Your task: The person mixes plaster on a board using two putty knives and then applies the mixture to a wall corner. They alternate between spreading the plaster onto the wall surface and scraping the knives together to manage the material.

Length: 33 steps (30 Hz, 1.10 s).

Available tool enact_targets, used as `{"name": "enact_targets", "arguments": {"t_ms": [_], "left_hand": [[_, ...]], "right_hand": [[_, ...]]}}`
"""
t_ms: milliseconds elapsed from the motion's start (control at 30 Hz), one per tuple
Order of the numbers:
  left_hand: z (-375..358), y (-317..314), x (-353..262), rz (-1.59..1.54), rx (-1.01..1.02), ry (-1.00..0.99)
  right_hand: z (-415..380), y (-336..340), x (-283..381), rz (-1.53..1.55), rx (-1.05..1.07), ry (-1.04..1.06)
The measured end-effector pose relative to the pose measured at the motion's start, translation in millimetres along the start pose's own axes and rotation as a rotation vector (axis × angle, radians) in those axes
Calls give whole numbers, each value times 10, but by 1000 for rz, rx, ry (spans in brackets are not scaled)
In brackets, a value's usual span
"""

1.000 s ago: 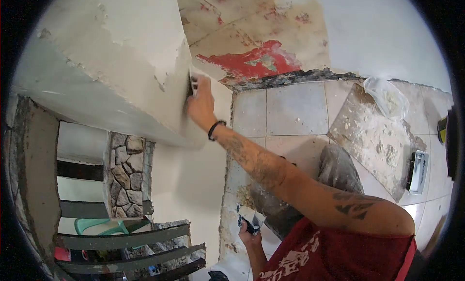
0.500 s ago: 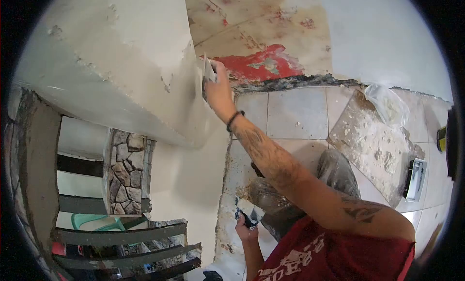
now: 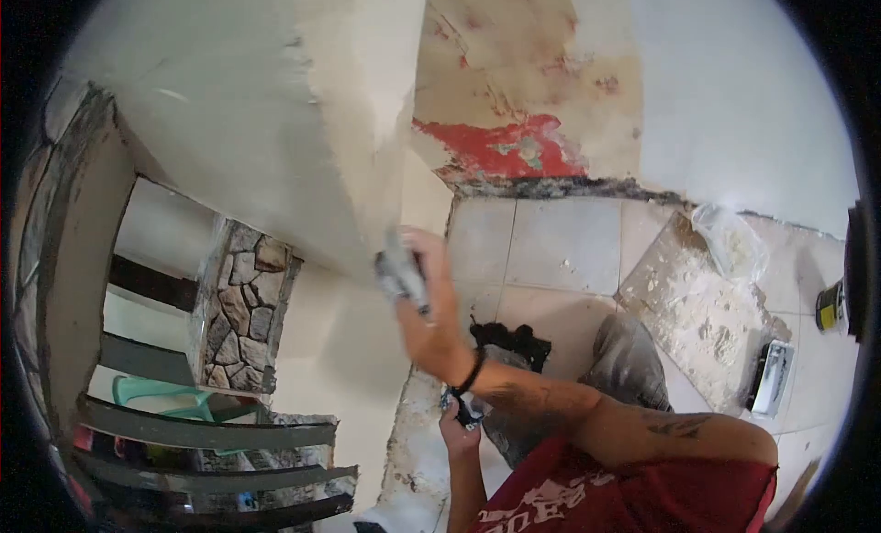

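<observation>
My right hand, a dark band at its wrist, is wrapped round a putty knife blurred by motion. Its blade is at the pale plastered wall; whether it touches cannot be told. Smooth filler with a ragged edge spreads over that wall. Lower down, below the right wrist, my left hand is closed on a black-handled tool, mostly hidden by my right forearm. In the earlier picture a wide pale blade shows on it.
Ahead, a wall has a stained, red-patched section. On the tiled floor lie a powder-covered board, a plastic bag, a metal-bladed tool and a can. Dark slats and a stone-patterned panel stand at left.
My right hand has come down along the wall, nearer my body, with the putty knife. The view has shifted, and my right forearm now covers more of the left hand's tool.
</observation>
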<state>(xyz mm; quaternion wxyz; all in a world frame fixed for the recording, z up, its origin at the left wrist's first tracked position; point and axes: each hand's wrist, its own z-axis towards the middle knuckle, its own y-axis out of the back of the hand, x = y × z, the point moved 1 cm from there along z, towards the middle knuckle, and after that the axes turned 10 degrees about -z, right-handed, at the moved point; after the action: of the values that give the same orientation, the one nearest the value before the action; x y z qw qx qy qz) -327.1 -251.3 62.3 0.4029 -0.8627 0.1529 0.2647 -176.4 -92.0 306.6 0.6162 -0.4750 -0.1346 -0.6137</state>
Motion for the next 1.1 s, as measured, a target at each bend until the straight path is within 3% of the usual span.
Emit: {"name": "enact_targets", "arguments": {"t_ms": [67, 133, 167, 267, 367, 433, 533, 567, 667, 767, 867, 933, 1000, 1033, 1067, 1100], "left_hand": [[-60, -124, -9, 1, -5, -49], [-146, -260, 5, 5, -24, -55], [-80, -144, 42, -39, 99, -18], [-117, -107, 104, -28, -76, 20], [-74, 47, 138, -43, 71, -4], [-130, 9, 124, -60, 30, 32], [-221, -64, 44, -42, -27, -8], [-250, -71, 15, -29, -52, -35], [-157, 32, -75, 29, 58, -113], [-228, -480, -145, 78, 21, -187], [-73, -949, -128, -29, 192, -142], [51, -1133, -69, 25, 181, -170], [175, -1253, 18, -7, 316, -148], [90, -1394, 32, 16, 268, -154], [9, -1528, 46, 39, 222, -161], [24, -1546, 80, -24, 317, -138]], "right_hand": [[61, 140, -256, -6, -128, -35], [544, 360, -206, -97, -179, 86], [780, 431, -277, -106, -194, 103], [1326, 474, -266, -58, -214, 156], [1458, 420, -250, -84, -228, 177], [1410, 331, -271, -134, -219, 164], [1381, 343, -529, -24, -152, 96], [1337, 405, -637, -40, -131, -40], [936, 696, -748, 556, 145, -374], [333, 1107, -721, 565, 333, -576], [-163, 1504, -750, 505, 403, -668], [-341, 1663, -647, 403, 425, -675], [-351, 1741, -469, 221, 437, -626], [-355, 1781, -515, 240, 474, -625], [-356, 1815, -517, 94, 568, -447], [-360, 1801, -462, -44, 655, -263]]}}
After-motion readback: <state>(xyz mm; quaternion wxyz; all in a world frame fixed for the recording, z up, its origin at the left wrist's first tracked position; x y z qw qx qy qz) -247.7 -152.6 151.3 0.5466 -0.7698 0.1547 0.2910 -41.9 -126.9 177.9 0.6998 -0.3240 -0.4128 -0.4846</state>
